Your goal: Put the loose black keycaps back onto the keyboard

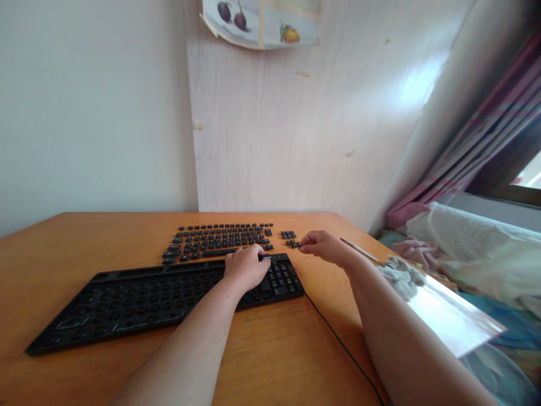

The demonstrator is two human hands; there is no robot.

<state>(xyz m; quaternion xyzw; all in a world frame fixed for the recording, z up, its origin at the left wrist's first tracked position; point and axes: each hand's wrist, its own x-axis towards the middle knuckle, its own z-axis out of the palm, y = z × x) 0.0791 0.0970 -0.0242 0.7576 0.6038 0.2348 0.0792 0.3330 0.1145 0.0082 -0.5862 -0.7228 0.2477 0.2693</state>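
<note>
A black keyboard (139, 299) lies at a slant on the wooden desk, with most of its key sockets bare and keycaps still on the number pad (282, 276). My left hand (247, 266) is closed over its upper right part, beside the number pad, fingers bent at the far edge. Beyond the keyboard, loose black keycaps (220, 239) are laid out in rows. To the right of them is a small group of keycaps (289, 234). My right hand (322, 247) pinches at a dark keycap (300, 245) on the desk, its fingertips partly hiding it.
A black cable (342, 344) runs from the keyboard toward the near edge. To the right lie a thin pencil-like stick (359, 249), a crumpled grey cloth (401, 276) and a glossy white sheet (452, 316). A wall and board (262, 141) rise behind the desk.
</note>
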